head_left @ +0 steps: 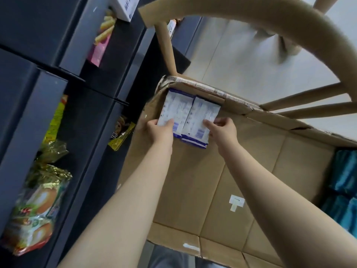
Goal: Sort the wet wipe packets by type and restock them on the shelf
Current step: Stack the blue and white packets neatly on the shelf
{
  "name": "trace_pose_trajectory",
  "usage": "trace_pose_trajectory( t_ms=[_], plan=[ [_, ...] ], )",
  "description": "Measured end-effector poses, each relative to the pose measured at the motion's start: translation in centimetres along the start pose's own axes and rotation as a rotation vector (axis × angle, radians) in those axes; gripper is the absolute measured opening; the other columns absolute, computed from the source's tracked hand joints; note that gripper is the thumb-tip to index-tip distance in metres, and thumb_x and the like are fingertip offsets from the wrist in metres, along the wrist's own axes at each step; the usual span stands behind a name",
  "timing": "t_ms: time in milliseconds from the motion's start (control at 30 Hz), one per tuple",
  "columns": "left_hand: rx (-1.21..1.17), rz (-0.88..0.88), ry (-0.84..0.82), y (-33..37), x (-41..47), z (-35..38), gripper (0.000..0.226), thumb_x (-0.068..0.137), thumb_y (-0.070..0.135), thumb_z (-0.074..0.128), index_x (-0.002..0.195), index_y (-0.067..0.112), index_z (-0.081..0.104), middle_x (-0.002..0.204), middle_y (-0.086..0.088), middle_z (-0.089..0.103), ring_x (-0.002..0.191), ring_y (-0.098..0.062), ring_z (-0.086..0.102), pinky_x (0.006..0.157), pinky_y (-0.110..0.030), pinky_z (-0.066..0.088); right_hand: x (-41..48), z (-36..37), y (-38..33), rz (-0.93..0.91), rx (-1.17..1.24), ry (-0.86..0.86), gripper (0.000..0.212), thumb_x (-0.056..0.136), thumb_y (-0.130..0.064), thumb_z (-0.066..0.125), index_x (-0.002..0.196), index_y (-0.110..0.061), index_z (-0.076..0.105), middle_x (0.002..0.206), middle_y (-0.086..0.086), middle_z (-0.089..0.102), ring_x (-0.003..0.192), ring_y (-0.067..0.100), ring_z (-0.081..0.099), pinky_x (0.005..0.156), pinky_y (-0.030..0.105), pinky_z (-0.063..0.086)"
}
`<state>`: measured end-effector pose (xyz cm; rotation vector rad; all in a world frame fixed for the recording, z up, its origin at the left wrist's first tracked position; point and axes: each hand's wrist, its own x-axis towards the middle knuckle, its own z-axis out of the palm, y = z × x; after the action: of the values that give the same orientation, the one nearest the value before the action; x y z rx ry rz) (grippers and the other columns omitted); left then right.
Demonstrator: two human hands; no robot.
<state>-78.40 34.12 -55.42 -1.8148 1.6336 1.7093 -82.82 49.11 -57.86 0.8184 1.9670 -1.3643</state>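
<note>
Finds a large open brown cardboard box (212, 180) just beside a dark blue-grey shelf unit (29, 93). Records, in the box's far left corner, two stacks of flat white wet wipe packets with blue edges, printed backs upward, side by side and touching: the left stack (174, 108) and the right stack (202, 115). Places both against the box's far wall.

Records the left hand (158, 130) gripping the near end of the left stack, thumb on top, fingers curled round its outer side. Records the right hand (222, 130) pinching the near right edge of the right stack between thumb and forefinger; cannot tell whether only the top packet or the whole stack is held. Shows both forearms reaching forward over the bare box floor.

Notes a block of teal-blue packets (345, 180) at the box's right end, well apart from the white stacks. Notes a small white T-shaped paper label (235, 205) on the box floor.

Lists on the shelf unit: a crinkled gold-and-green snack bag (34, 219), a yellow snack bag (120, 136), a pink packet (98, 41). Notes a curved light wooden chair (251, 16) beyond the box, over a pale floor (241, 55).
</note>
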Motion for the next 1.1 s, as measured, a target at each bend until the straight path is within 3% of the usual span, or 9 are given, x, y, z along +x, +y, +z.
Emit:
trace_pose_trajectory(
  t_ms=[133, 367, 467, 600, 733, 867, 933, 1000, 1100],
  plan=[
    [0.054, 0.085, 0.059, -0.6, -0.1, -0.5, 0.030, 0.093, 0.022, 0.067, 0.115, 0.015, 0.048, 0.108, -0.001, 0.059, 0.073, -0.002, 0.052, 0.054, -0.015, 0.039, -0.4, 0.0, 0.6, -0.032, 0.016, 0.016, 0.027, 0.084, -0.025, 0.078, 0.089, -0.018, 0.052, 0.085, 0.001, 0.062, 0.069, 0.017, 0.062, 0.066, 0.031, 0.054],
    [0.281, 0.320, 0.138, -1.4, -2.8, -3.9, 0.028, 0.089, 0.028, 0.070, 0.102, 0.015, 0.049, 0.086, 0.009, 0.054, 0.066, -0.004, 0.054, 0.044, -0.013, 0.037, -3.8, -0.3, 1.6, -0.047, 0.191, 0.132, 0.018, 0.091, -0.025, 0.071, 0.103, -0.020, 0.060, 0.090, -0.004, 0.060, 0.080, 0.012, 0.058, 0.072, 0.023, 0.048],
    [0.156, 0.249, 0.033, -1.9, -4.5, -5.6, 0.025, 0.088, 0.026, 0.070, 0.100, 0.017, 0.049, 0.091, 0.002, 0.060, 0.076, -0.019, 0.063, 0.059, -0.023, 0.047, -7.3, -1.5, 2.0, -0.076, 0.289, 0.067, 0.018, 0.092, -0.022, 0.070, 0.107, -0.012, 0.064, 0.094, -0.001, 0.066, 0.078, 0.010, 0.060, 0.073, 0.022, 0.047],
    [-0.145, 0.064, -0.259, -2.4, -10.3, -11.0, 0.034, 0.092, 0.023, 0.066, 0.124, 0.020, 0.054, 0.110, 0.000, 0.069, 0.093, -0.013, 0.069, 0.073, -0.027, 0.053, -15.2, -4.2, 1.8, -0.088, 0.353, -0.091, 0.026, 0.099, -0.019, 0.059, 0.120, -0.004, 0.060, 0.109, 0.011, 0.069, 0.089, 0.019, 0.065, 0.078, 0.030, 0.054],
    [-0.402, -0.031, -0.454, -2.1, -18.9, -17.7, 0.037, 0.093, 0.023, 0.064, 0.129, 0.018, 0.058, 0.115, -0.009, 0.071, 0.095, -0.020, 0.070, 0.077, -0.034, 0.058, -25.5, -7.5, -0.6, -0.097, 0.450, -0.261, 0.024, 0.105, -0.015, 0.044, 0.124, -0.010, 0.057, 0.107, 0.007, 0.069, 0.088, 0.020, 0.067, 0.074, 0.035, 0.056],
    [-0.536, -0.027, -0.418, -2.6, -26.4, -21.8, 0.038, 0.096, 0.033, 0.056, 0.129, 0.015, 0.057, 0.111, -0.015, 0.071, 0.081, -0.024, 0.069, 0.066, -0.033, 0.061, -32.7, -9.2, -2.0, -0.051, 0.313, -0.367, 0.050, 0.093, -0.059, 0.055, 0.132, -0.026, 0.054, 0.126, -0.001, 0.065, 0.111, 0.017, 0.065, 0.091, 0.038, 0.054],
    [-0.566, -0.029, -0.361, -3.2, -29.0, -22.9, 0.039, 0.097, 0.041, 0.051, 0.127, 0.016, 0.058, 0.103, -0.013, 0.071, 0.075, -0.022, 0.068, 0.058, -0.031, 0.059, -35.7, -9.7, -2.6, -0.128, 0.194, -0.451, 0.068, 0.077, -0.067, 0.067, 0.132, -0.030, 0.051, 0.126, -0.004, 0.065, 0.112, 0.016, 0.065, 0.084, 0.036, 0.057],
    [-0.619, 0.021, -0.345, -3.9, -31.1, -23.7, 0.045, 0.095, 0.049, 0.050, 0.125, 0.017, 0.060, 0.101, -0.011, 0.074, 0.082, -0.024, 0.070, 0.069, -0.036, 0.060, -37.9, -10.0, -2.9, -0.183, 0.115, -0.490, 0.081, 0.068, -0.064, 0.072, 0.136, -0.030, 0.044, 0.127, -0.006, 0.062, 0.108, 0.015, 0.065, 0.069, 0.028, 0.056],
    [-0.702, 0.149, -0.420, -4.9, -34.3, -24.8, 0.055, 0.090, 0.054, 0.050, 0.131, 0.019, 0.059, 0.118, -0.013, 0.070, 0.107, -0.032, 0.067, 0.091, -0.048, 0.055, -40.6, -10.8, -3.5, -0.212, 0.075, -0.590, 0.092, 0.062, -0.063, 0.075, 0.138, -0.028, 0.038, 0.122, -0.004, 0.058, 0.088, 0.012, 0.060, 0.056, 0.023, 0.049]
  ],
)
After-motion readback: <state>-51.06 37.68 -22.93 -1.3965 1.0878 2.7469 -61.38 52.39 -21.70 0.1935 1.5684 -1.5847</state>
